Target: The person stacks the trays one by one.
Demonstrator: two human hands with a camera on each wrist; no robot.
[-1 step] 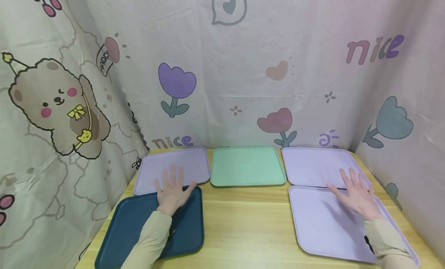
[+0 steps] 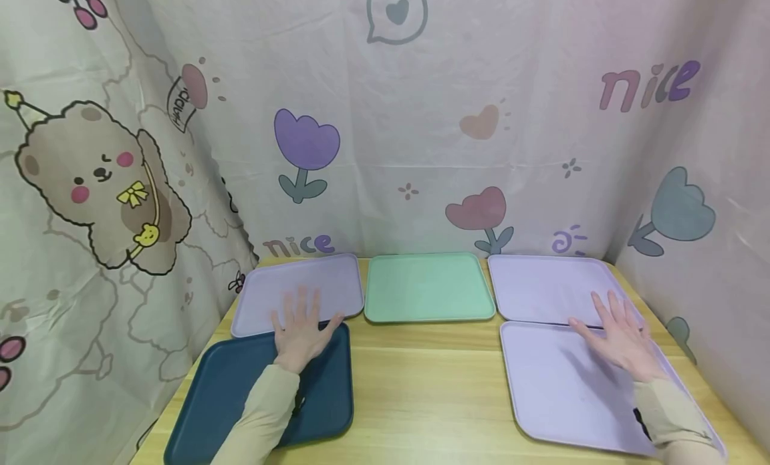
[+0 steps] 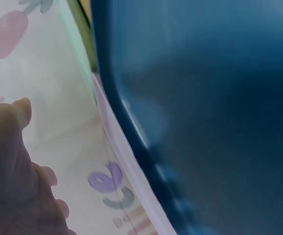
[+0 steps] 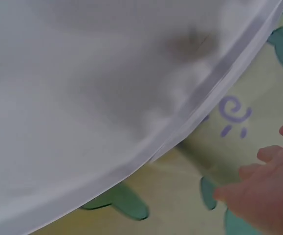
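My left hand (image 2: 301, 335) hovers with spread, straight fingers over the far edge of a dark blue tray (image 2: 225, 385). Its fingertips overlap the lavender tray (image 2: 325, 284) behind in the head view. On the other side, my right hand (image 2: 622, 341) is held out the same way above a larger lavender tray (image 2: 550, 385), its fingers reaching over another lavender tray (image 2: 541, 288) at the back. Neither hand holds anything. The left wrist view has the left thumb and fingertips (image 3: 48, 175) beside the blue tray; the right wrist view shows the right fingers (image 4: 268, 154) beside a lavender rim.
A mint green tray (image 2: 428, 288) lies at the back middle, between the two rear lavender trays. All the trays rest on a wooden table (image 2: 427, 391). Printed cloth curtains (image 2: 397, 117) hang behind the table and along both sides.
Both hands have shifted very slightly to the right, fingers still spread. The trays have not moved.
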